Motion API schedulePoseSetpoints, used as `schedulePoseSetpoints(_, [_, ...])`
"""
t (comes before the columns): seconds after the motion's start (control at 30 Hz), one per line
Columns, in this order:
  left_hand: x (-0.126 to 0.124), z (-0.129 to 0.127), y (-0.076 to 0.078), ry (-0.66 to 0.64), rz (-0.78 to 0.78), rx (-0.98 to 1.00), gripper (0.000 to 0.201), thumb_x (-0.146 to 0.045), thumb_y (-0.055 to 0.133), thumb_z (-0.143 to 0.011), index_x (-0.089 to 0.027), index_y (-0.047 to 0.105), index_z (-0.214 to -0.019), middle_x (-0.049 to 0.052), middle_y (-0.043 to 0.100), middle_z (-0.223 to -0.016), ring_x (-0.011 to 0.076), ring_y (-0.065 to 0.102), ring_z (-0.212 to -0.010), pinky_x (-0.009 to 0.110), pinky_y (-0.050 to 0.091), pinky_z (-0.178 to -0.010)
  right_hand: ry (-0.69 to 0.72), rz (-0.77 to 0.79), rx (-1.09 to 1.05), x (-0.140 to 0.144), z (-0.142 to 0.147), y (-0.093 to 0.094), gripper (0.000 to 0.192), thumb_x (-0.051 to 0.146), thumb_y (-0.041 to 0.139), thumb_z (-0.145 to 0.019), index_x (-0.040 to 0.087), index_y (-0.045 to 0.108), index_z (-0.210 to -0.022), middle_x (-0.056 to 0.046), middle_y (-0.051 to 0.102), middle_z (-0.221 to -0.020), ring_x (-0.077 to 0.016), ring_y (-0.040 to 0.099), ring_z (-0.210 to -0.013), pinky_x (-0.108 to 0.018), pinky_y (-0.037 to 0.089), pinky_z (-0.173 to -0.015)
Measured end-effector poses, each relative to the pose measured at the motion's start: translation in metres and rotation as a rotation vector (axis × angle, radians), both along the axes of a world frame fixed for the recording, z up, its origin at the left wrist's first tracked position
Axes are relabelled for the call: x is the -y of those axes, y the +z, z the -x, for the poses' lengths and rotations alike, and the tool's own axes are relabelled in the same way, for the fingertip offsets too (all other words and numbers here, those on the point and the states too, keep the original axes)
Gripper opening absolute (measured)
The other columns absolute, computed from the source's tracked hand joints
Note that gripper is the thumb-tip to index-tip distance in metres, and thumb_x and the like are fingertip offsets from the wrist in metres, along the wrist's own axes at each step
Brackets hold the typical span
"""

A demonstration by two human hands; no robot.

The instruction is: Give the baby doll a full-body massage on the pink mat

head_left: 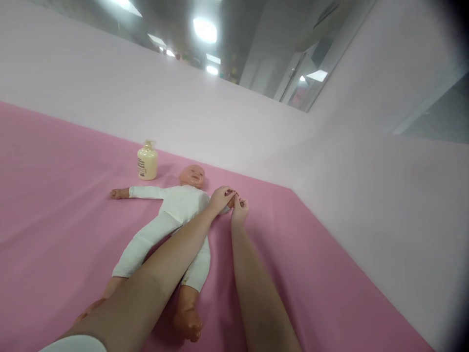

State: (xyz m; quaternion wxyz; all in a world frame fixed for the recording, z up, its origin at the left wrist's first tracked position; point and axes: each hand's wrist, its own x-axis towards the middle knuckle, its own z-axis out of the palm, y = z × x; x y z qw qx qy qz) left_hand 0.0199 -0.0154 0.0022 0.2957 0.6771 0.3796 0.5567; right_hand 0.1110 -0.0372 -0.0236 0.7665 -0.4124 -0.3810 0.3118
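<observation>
Doll (172, 215) lies on its back on the pink sheet (330, 274), middle of the view. Long axis runs from the head at upper right, near the wall, down to the bare feet at lower left, close to you. Face up. White one-piece suit covers trunk, arms and legs. One arm stretches straight out to the left, flat on the sheet, small bare hand at its end. The other arm comes out toward your hands and is mostly hidden under them.

Your left hand (220, 199) reaches across the doll's chest, fingers curled over the doll's near wrist or hand; the exact grip is too small to tell. Your right hand (240, 211) sits just beside it, touching, fingertips drawn together at the same spot. Both hands look closed in a pinch on the doll's hand, not spread.

Your left forearm lies over the doll's hip and one leg, covering part of them.

Bottle (147, 161), cream, pump top, stands upright on the sheet just beyond the doll's outstretched arm, left of the head, apart from both. Pale pink wall (183, 107) rises behind and along the right.
</observation>
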Motion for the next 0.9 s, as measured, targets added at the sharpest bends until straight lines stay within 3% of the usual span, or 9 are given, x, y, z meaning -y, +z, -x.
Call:
schedulePoseSetpoints(0.13, [-0.0009, -0.0003, -0.0013, -0.01, 0.007, 0.003, 0.014, -0.019, 0.058, -0.085, -0.02, 0.072, -0.088, 0.004, 0.072, -0.095, 0.0168, 0.064, -0.09, 0.028, 0.048, -0.084, -0.017, -0.013, -0.01, 0.0003, 0.0014, 0.0008, 0.03, 0.038, 0.07, -0.07, 0.02, 0.047, -0.078, 0.004, 0.06, -0.07, -0.0107, 0.06, -0.066, -0.024, 0.05, -0.067])
schedulePoseSetpoints(0.37, [-0.0005, -0.0015, -0.0014, -0.03, 0.031, 0.031, 0.011, -0.019, 0.059, -0.084, -0.02, 0.07, -0.088, 0.004, 0.072, -0.094, 0.0162, 0.065, -0.089, 0.028, 0.049, -0.084, -0.032, -0.019, 0.011, -0.0009, 0.0004, 0.0002, 0.033, 0.039, 0.069, -0.068, 0.022, 0.042, -0.069, 0.006, 0.054, -0.062, -0.0097, 0.056, -0.06, -0.023, 0.048, -0.063])
schedulePoseSetpoints(0.57, [0.0006, -0.0022, -0.0023, -0.009, 0.085, 0.073, 0.004, -0.02, 0.062, -0.082, -0.019, 0.065, -0.086, 0.003, 0.071, -0.089, 0.0148, 0.063, -0.081, 0.028, 0.049, -0.079, -0.056, -0.022, 0.029, -0.0009, 0.0007, -0.0008, 0.031, 0.04, 0.068, -0.07, 0.021, 0.045, -0.079, 0.003, 0.059, -0.071, -0.0116, 0.059, -0.066, -0.025, 0.05, -0.065])
schedulePoseSetpoints(0.9, [0.0035, -0.0007, 0.0008, 0.036, 0.155, 0.082, 0.014, -0.025, 0.066, -0.078, -0.019, 0.055, -0.071, -0.002, 0.06, -0.071, 0.0124, 0.056, -0.068, 0.025, 0.044, -0.067, -0.073, -0.016, 0.045, -0.0018, 0.0004, -0.0026, 0.033, 0.041, 0.067, -0.07, 0.022, 0.041, -0.068, 0.007, 0.05, -0.06, -0.0095, 0.055, -0.059, -0.022, 0.047, -0.061])
